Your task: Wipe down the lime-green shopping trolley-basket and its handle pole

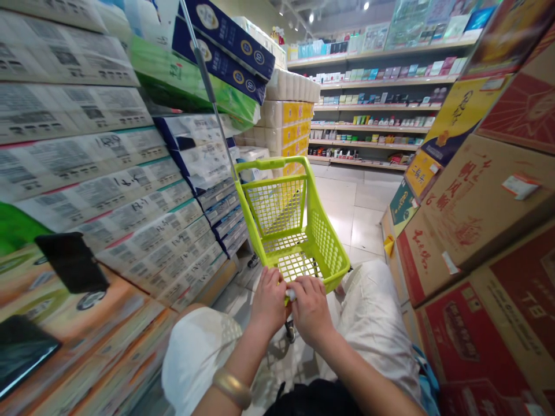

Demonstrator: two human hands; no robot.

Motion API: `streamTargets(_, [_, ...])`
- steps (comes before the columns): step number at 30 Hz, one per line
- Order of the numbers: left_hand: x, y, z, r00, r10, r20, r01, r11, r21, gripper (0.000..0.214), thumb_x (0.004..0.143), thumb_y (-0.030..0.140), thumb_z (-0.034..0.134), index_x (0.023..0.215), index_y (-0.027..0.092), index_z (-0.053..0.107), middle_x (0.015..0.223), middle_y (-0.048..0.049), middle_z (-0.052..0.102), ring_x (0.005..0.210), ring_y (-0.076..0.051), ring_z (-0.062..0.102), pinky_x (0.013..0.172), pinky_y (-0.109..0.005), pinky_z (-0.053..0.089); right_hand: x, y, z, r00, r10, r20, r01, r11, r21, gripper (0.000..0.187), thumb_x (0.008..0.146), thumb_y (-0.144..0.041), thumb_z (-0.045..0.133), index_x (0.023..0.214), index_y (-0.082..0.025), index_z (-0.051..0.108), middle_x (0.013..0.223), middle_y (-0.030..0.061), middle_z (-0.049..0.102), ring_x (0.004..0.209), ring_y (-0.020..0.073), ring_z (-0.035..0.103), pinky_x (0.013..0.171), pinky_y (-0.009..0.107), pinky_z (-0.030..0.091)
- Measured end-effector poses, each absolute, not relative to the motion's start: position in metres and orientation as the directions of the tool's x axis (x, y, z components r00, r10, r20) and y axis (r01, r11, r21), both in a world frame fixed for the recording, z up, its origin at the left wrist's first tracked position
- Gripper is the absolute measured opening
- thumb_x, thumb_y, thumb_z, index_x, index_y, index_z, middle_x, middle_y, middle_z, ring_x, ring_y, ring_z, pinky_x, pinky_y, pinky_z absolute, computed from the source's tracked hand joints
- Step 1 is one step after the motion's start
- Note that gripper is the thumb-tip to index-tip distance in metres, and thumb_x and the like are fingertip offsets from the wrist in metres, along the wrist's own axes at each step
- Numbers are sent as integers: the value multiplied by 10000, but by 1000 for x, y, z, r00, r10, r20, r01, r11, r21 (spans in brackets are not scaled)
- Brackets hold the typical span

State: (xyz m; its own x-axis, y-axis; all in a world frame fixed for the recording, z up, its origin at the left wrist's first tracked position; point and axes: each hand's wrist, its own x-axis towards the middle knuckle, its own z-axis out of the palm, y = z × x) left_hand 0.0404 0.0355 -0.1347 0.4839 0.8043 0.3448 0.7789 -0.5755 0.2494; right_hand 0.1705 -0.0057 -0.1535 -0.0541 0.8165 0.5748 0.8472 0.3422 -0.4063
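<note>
A lime-green plastic shopping basket (332, 242) with mesh sides stands in front of me between my knees, with no goods showing inside. My left hand (269, 294) is closed at its near rim, fingers curled over the edge. Right beside it, my right hand (311, 300) is closed at the same rim. A small white scrap (291, 294) shows between the two hands; what it is I cannot make out. Rising from the basket's far left corner is a thin metal pole (207, 75) with a grey section. A caster wheel (290, 333) shows below my hands.
Stacked white packs (130, 190) wall the left side, with a dark phone-like slab (73, 263) and a black glossy device (23, 352) on orange boxes. Cardboard cartons (468, 202) line the right. Shelves (368, 110) of small goods stand beyond the tiled floor (368, 214).
</note>
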Motion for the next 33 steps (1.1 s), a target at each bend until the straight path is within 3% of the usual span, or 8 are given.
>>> streamTargets(3, [37,34,-133,496,798,341,773,-585,245,205,635,200,726,827,200,655,1013,-85,594,1183,-315,497,1132,-564,336,190,-5,-153,-61,827,559,842,344,-416,276,774,-69,521,958,-221,658,974,41,627,956,204,506,915,338,350])
streamTargets(10, [44,30,-135,481,800,358,763,-583,279,154,628,193,726,761,206,650,1008,-92,588,1174,-323,500,1130,-586,337,230,-3,-154,104,825,556,875,190,-446,248,788,-46,487,874,-204,657,935,51,620,976,219,501,937,362,341])
streamTargets(18, [44,29,-134,489,806,333,774,-577,262,168,644,201,721,807,187,684,998,-100,599,1177,-318,501,1147,-566,326,193,-7,-151,-53,841,538,852,320,-415,253,756,-67,526,911,-216,660,941,37,631,934,203,512,895,329,343])
streamTargets(27, [49,27,-136,471,803,365,765,-578,284,151,637,205,729,782,192,691,1013,-109,608,1197,-336,493,1137,-604,311,211,-5,-152,69,828,556,873,220,-436,241,747,-45,508,850,-209,651,896,44,621,934,216,512,913,356,342])
streamTargets(33, [43,29,-135,481,806,345,759,-579,296,194,636,192,718,828,199,692,984,-98,615,1189,-325,508,1139,-582,325,188,-8,-153,-77,825,560,843,354,-406,287,761,-72,525,961,-222,666,960,42,638,949,207,517,908,338,347])
